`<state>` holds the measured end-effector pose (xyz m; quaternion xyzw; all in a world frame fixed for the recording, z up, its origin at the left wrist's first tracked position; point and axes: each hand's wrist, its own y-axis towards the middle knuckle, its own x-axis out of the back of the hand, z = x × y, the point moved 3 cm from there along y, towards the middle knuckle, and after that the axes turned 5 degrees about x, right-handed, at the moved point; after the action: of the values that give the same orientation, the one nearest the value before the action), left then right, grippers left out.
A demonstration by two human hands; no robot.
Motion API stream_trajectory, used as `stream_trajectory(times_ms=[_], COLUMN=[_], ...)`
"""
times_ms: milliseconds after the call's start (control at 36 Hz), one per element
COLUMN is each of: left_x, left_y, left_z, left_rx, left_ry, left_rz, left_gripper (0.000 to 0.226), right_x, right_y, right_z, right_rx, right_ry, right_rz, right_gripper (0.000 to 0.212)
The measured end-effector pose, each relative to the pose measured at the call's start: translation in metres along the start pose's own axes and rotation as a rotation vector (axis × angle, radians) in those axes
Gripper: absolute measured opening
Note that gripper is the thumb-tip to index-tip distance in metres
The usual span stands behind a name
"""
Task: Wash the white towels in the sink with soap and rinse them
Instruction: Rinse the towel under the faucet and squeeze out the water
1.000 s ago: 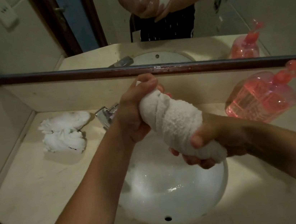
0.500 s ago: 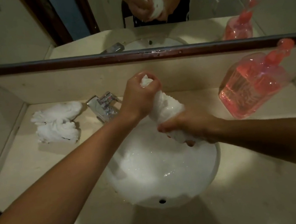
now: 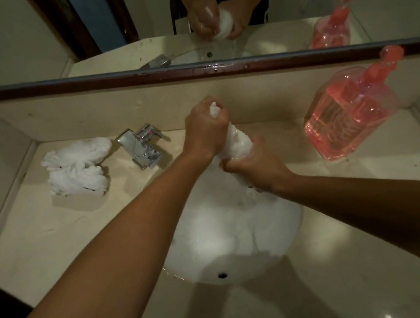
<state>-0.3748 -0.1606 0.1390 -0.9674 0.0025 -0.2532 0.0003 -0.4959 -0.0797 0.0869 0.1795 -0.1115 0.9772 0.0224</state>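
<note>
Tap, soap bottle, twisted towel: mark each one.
Tap [image 3: 141, 148], head view, on its chrome body.
Soap bottle [image 3: 350, 116], head view, on its pink side.
Twisted towel [image 3: 238, 141], head view, on the stretch between both hands.

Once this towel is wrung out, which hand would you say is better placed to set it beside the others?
Probably the left hand: the wrung towels lie on its side, past the tap.

The twisted towel above the white sink basin is white. Left of the basin lie white towels and a chrome faucet; right, a pink soap bottle.
</note>
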Motion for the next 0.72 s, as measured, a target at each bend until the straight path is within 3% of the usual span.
stream_trajectory(times_ms=[83,167,278,361,472,583,611,667,722], left_x=[0.008,0.021,0.035,0.038,0.038,0.029,0.027,0.034,0.043], left_y=[-0.006,-0.011,-0.018,-0.024,-0.026,-0.008,-0.002,-0.007,-0.019], left_z=[-0.011,-0.022,-0.03,-0.03,-0.027,0.002,0.011,0.004,-0.017], left_rx=[-0.048,-0.034,0.123,0.322,0.584,0.736,0.753,0.777,0.756], left_ry=[-0.046,-0.129,-0.37,-0.578,-0.75,-0.937,-0.959,-0.992,-1.033], left_rz=[-0.028,-0.052,-0.065,-0.094,-0.106,-0.001,0.017,0.067,0.091], left_gripper=[0.012,0.01,0.008,0.004,0.038,0.139,0.153,0.155,0.135], right_x=[0.008,0.017,0.034,0.043,0.042,0.04,0.038,0.036,0.035], right_y=[0.0,-0.004,-0.016,-0.022,-0.016,-0.011,-0.011,-0.01,-0.007], right_z=[0.01,0.03,0.049,0.064,0.078,0.086,0.086,0.083,0.079], right_rx=[0.035,0.093,0.131,0.26,0.451,0.573,0.635,0.737,0.759], right_ry=[-0.029,-0.063,-0.123,-0.239,-0.587,-0.791,-0.857,-0.97,-1.002], right_rz=[0.015,0.097,0.134,0.113,0.096,0.04,0.017,-0.051,-0.085], right_gripper=[0.087,0.068,0.062,0.068,0.102,0.114,0.115,0.116,0.112])
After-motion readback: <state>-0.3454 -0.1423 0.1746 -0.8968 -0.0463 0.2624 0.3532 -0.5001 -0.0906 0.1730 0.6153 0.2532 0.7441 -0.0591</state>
